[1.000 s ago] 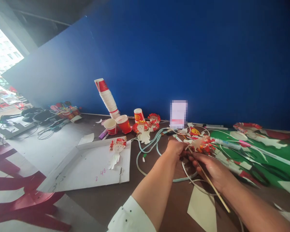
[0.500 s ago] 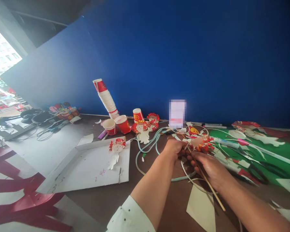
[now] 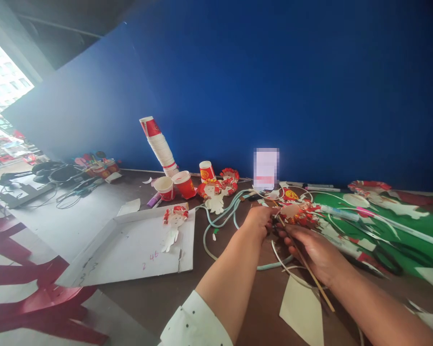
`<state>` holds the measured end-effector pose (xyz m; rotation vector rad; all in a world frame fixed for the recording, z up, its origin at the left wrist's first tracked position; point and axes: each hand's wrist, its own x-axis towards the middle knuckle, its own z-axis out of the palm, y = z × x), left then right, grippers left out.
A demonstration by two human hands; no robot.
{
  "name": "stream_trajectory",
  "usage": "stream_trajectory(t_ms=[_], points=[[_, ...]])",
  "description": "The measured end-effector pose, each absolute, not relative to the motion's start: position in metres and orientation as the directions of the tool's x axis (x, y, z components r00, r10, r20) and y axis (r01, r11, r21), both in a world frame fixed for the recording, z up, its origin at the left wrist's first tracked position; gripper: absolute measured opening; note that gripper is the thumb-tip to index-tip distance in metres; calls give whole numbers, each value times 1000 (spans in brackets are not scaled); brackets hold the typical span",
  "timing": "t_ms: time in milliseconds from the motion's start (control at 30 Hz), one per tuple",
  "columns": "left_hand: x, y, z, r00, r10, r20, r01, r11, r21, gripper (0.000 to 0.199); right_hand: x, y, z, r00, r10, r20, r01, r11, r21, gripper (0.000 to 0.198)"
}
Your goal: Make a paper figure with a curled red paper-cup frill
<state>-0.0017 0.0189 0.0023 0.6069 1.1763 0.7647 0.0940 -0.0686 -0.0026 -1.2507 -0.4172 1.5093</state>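
Note:
My left hand (image 3: 260, 223) is closed, its fingertips pinching the edge of a paper figure (image 3: 290, 211) with a pale oval middle and a red-and-gold fringe. A thin wooden stick (image 3: 312, 274) lies in my right hand (image 3: 306, 242), whose fingers are closed around it. The stick's far end meets the figure at my left fingertips; its near end slants down toward me. How the two join is hidden by my fingers. Below my hands, a cream piece of paper (image 3: 301, 307) rests on the brown table (image 3: 260, 317).
A shallow white box (image 3: 130, 254) holds another paper doll (image 3: 175, 221). Paper cups (image 3: 183, 185) and a leaning cup stack (image 3: 161, 149) stand behind. Pale cable (image 3: 210, 245) loops across the middle. Scissors (image 3: 386, 257) and pens lie on green sheet (image 3: 418, 230) at right.
The stick has tilted slightly, its near end shifting a little left and up. The paper figure shows its pale face more plainly. Both hands stay nearly in place.

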Motion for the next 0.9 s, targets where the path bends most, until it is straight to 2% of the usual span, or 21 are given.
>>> stream_trajectory(t_ms=[200, 367, 667, 900], points=[[-5, 21, 1, 276, 757, -592, -320, 653, 687, 28, 96, -67, -7, 100, 879, -466, -508, -357, -784, 13], [-6, 21, 0, 341, 739, -581, -345, 674, 653, 25, 96, -67, -8, 109, 885, -453, -507, -342, -791, 13], [-4, 20, -1, 449, 781, -434, -474, 620, 625, 23, 94, -70, 3, 157, 884, -440, -518, -306, -799, 10], [-7, 16, 3, 483, 810, -333, -479, 562, 674, 19, 96, -71, -1, 67, 932, -356, -533, -268, -803, 12]])
